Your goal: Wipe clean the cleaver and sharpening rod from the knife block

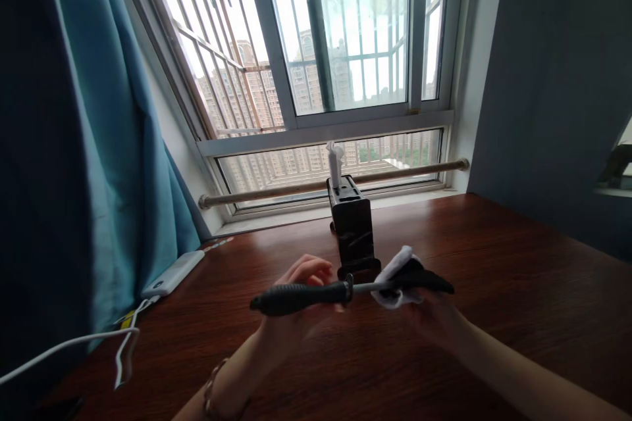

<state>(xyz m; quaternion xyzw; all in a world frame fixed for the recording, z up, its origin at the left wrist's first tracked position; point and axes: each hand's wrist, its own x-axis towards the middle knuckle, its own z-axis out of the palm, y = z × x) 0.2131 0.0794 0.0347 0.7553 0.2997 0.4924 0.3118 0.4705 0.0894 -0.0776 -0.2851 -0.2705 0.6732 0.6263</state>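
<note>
My left hand [293, 330] is closed around the black ribbed handle of what looks like a honing steel [296, 298], held level above the table. Its thin grey rod runs rightward from the guard into a white cloth [395, 264]. My right hand [437, 320] grips this cloth around the rod, its fingers mostly hidden behind. A dark, curved piece [429, 280] sticks out to the right of the cloth; I cannot make out what it is. Just beyond both hands stands a black knife block [354, 230] with slots on top and a crumpled white tissue [335, 164] poking up.
The reddish-brown wooden table [518, 316] reaches to the window sill. A white power bank-like device [174, 274] and a white cable [74, 345] lie at the left, beside the blue curtain [131, 112]. A horizontal pipe [276, 193] crosses below the window.
</note>
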